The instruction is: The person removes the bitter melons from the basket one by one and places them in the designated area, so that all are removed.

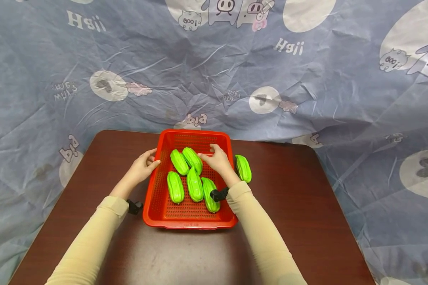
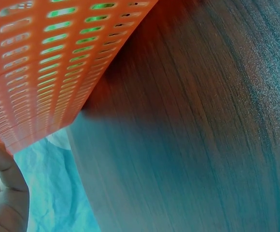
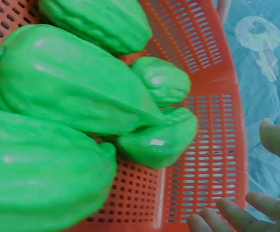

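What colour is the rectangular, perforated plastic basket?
The basket is red, shown best in the head view.

The left wrist view crops the red basket (image 2: 38,67).

Looks like a makeshift, screened-off corner: creased cartoon-print sheeting (image 1: 192,59) from nine round to three o'clock, wood-grain table (image 1: 289,206) toward six. Cannot be told as home or workplace.

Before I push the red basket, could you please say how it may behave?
The red basket is probably light for its size, as its walls are full of holes. Its wide, low shape suggests it should slide rather than tip. The rounded green vegetables lying loose inside may roll if it tilts.
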A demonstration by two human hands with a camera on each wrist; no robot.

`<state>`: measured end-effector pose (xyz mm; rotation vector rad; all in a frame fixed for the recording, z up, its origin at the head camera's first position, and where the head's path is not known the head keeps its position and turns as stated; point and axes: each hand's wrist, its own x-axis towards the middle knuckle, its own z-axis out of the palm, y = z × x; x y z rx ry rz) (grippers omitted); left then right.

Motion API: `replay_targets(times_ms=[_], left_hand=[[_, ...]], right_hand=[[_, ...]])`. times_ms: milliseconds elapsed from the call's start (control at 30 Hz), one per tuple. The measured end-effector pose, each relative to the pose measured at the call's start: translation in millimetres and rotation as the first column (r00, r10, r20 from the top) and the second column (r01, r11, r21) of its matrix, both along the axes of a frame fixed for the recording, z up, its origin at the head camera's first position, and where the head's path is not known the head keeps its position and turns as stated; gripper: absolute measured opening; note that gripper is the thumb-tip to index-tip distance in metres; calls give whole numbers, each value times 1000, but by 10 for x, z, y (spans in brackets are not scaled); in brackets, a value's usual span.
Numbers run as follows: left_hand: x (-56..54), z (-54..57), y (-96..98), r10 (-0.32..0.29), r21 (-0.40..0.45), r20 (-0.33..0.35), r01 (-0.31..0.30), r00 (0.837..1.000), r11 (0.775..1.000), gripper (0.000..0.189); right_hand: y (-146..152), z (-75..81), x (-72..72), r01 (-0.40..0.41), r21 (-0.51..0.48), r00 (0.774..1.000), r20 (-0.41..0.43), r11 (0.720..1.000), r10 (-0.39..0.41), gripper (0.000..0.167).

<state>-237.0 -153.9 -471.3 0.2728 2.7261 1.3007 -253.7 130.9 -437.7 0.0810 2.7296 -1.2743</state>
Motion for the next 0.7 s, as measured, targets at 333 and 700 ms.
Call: replay_targets(times_ms=[333,700], left_hand=[[-14,-16,2,1,5,8,-1,1000,1000,58],[-4,-13,7,3,22,14,-3,1000,1000,58]], right_hand=[[-103,-198,-12,-16,13,996,85,1000,15,73],[-190,-300,-49,-94,65,981,176,993,81,78]])
